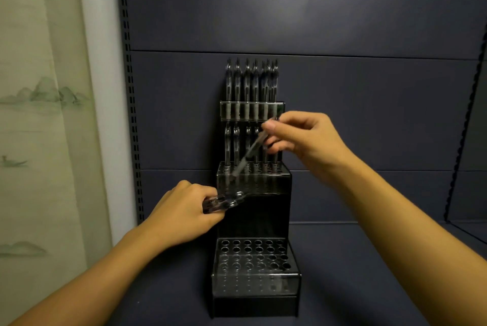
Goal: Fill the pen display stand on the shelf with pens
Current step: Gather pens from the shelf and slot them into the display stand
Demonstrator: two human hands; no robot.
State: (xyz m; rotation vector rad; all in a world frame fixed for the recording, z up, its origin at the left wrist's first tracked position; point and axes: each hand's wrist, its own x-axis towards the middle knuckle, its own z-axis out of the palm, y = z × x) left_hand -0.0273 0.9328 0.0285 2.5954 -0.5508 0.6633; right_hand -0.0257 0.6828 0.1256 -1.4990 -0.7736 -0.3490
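Dark shelf [369, 259] with a slotted back panel; a curtain [39, 114] hangs to the left.

Pen display stand [254, 225] sits on the shelf against the back panel, black, three stepped tiers. Top tier [252, 110] carries a full-looking row of pens, upright. Middle tier [254, 180] has a back row of pens standing; its nearer holes look open, though glare on the clear front makes a count unsafe. Bottom tier [255, 259] shows only empty holes.

Right hand [303, 138] is above the middle tier, thumb and fingers pinched on the upper end of a single pen [250, 153]. The pen is tilted, tip down and to the left, its tip at or just over the left part of the middle tier's hole grid. Motion blur; whether the tip has entered a hole cannot be told.

Left hand [184, 212] is closed around a small bundle of spare pens [224, 201], held roughly level, just beside the stand's left edge at middle-tier height.

Judgement: step in hand is seating this pen in a middle-tier hole. To do it well, bring the pen nearer upright before pressing down, so the tip finds one hole and does not skid across the grid. Keep the shaft off the standing back row. Release only once it stands alone. Hold the bundle clear of the stand to avoid nudging it.
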